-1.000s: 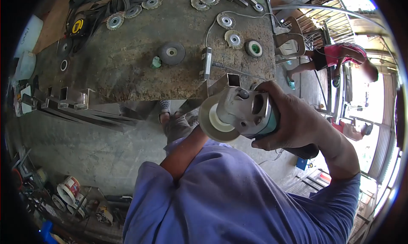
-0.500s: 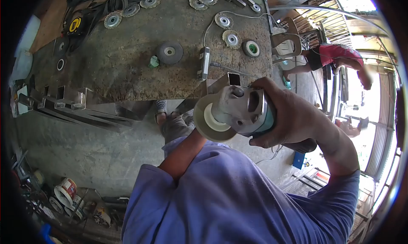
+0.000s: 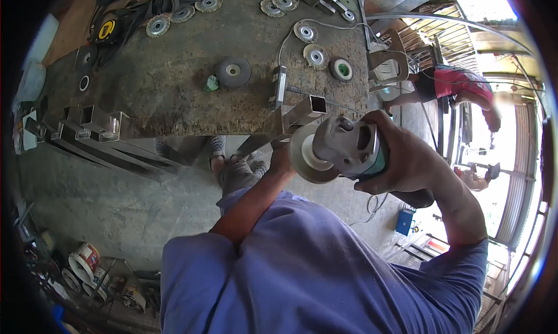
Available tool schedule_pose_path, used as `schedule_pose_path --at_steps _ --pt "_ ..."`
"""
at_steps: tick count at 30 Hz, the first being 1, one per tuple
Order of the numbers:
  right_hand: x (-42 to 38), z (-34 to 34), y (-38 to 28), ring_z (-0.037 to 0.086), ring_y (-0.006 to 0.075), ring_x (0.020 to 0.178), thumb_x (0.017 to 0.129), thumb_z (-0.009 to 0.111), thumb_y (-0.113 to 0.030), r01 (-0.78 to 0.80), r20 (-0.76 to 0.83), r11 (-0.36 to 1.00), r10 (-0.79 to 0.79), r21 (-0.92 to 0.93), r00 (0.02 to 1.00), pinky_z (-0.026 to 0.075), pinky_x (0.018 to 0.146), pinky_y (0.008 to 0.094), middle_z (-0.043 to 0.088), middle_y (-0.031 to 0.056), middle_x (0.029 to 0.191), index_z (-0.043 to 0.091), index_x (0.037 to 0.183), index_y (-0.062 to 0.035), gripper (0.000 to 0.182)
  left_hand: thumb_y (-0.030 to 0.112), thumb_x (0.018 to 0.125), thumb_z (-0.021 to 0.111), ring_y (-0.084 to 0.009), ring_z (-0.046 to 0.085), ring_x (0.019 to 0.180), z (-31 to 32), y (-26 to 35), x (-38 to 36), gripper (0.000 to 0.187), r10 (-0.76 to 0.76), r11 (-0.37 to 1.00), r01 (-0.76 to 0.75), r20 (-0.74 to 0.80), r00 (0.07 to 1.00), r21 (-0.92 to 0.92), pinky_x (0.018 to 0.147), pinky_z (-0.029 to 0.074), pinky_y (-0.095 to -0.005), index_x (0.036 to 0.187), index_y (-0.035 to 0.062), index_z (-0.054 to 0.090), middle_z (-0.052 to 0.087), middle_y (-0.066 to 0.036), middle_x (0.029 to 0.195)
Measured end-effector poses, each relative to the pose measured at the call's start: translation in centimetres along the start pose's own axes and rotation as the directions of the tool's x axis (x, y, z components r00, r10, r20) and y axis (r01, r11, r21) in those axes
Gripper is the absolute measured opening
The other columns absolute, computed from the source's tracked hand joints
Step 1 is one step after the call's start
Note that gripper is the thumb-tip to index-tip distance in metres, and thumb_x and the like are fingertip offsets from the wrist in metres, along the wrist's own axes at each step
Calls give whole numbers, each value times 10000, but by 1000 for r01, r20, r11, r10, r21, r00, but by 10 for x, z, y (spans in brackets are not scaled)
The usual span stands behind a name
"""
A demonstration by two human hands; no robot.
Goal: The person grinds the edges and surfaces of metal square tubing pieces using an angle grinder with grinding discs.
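My right hand (image 3: 407, 156) is wrapped round an angle grinder (image 3: 351, 145) with a grey metal head and a teal body. Its pale round disc (image 3: 301, 151) faces left, in front of the bench edge. My left hand (image 3: 282, 161) reaches up behind the disc, right by a square metal tube (image 3: 302, 114) at the bench edge; its fingers are hidden there. The tube's open end points to the right.
On the worn bench (image 3: 174, 95) lie a dark grinding wheel (image 3: 233, 72), a green-centred wheel (image 3: 342, 69), several flap discs and a tape measure (image 3: 107, 29). Square tubes (image 3: 96, 120) jut out at left. A person in red (image 3: 459, 83) bends over at right.
The grinder has shifted slightly right and up in view. My left hand, hidden behind the disc before, now shows partly beside the tube, with the forearm raised.
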State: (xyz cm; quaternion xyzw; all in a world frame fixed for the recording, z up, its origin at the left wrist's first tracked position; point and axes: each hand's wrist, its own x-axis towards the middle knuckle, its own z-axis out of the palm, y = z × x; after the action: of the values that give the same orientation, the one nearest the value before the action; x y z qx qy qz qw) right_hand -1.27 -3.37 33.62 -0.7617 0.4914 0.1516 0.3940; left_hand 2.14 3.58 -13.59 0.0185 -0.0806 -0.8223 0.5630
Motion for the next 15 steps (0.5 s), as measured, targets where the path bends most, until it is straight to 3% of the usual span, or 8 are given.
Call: schedule_pose_path --at_steps 4,5,8,9,11,12,13,15 --pt "3 5 -20 724 344 1041 595 982 -282 -58 19 997 59 -52 998 553 914 406 707 193 1106 446 1359 -37 965 341 1027 608 -257 521 1358 94 69 -15 672 232 599 -259 145 962 757 1144 451 -423 1555 53 309 473 -138 1498" --pt "7 9 -20 724 342 1031 599 974 -281 -16 20 999 17 -44 1000 553 891 401 707 190 1097 460 1337 -41 931 356 1083 507 -216 440 1427 98 64 -14 569 118 990 -127 130 984 62 1232 349 -410 1556 89 336 444 -119 1530" --pt "5 13 -9 712 420 1013 658 921 -326 108 -22 994 -107 34 994 544 872 481 712 250 1022 472 1310 -26 846 327 1082 513 -231 445 1423 102 70 -23 577 155 928 -199 161 975 314 1232 340 -395 1568 88 315 443 -121 1531" --pt "1 10 -4 710 421 1016 664 918 -325 93 -38 996 -93 -5 995 542 874 482 712 250 1021 475 1308 -24 837 325 1075 521 -246 442 1427 105 73 -25 592 144 832 -203 153 978 516 1227 342 -394 1571 82 310 443 -132 1534" --pt "-8 2 8 708 421 1022 677 912 -323 59 -70 995 -66 -86 995 540 878 484 713 250 1021 480 1304 -21 819 346 1045 560 -306 426 1452 117 83 -28 659 134 148 -85 65 989 985 1204 360 -399 1576 50 306 442 -183 1551" --pt "-11 -1 10 711 408 1019 667 920 -320 -43 -98 986 28 -159 995 540 877 474 711 235 1042 479 1310 -29 832 367 1002 600 -350 410 1463 123 82 -23 716 228 -33 136 -125 966 990 1190 367 -413 1564 18 326 443 -239 1544" --pt "-13 -4 11 714 394 1016 657 928 -317 -145 -131 964 117 -225 984 540 877 464 708 220 1063 478 1316 -37 845 388 958 639 -395 394 1473 130 82 -19 774 312 -170 373 -309 898 912 1177 373 -427 1551 -14 346 443 -295 1538" --pt "-19 2 29 707 391 1021 663 921 -320 -264 -205 914 208 -309 957 533 876 467 701 220 1088 485 1321 -49 835 419 941 666 -388 537 1321 131 83 -25 732 316 -194 273 -203 927 942 1099 441 -438 1492 8 415 553 -266 1396"
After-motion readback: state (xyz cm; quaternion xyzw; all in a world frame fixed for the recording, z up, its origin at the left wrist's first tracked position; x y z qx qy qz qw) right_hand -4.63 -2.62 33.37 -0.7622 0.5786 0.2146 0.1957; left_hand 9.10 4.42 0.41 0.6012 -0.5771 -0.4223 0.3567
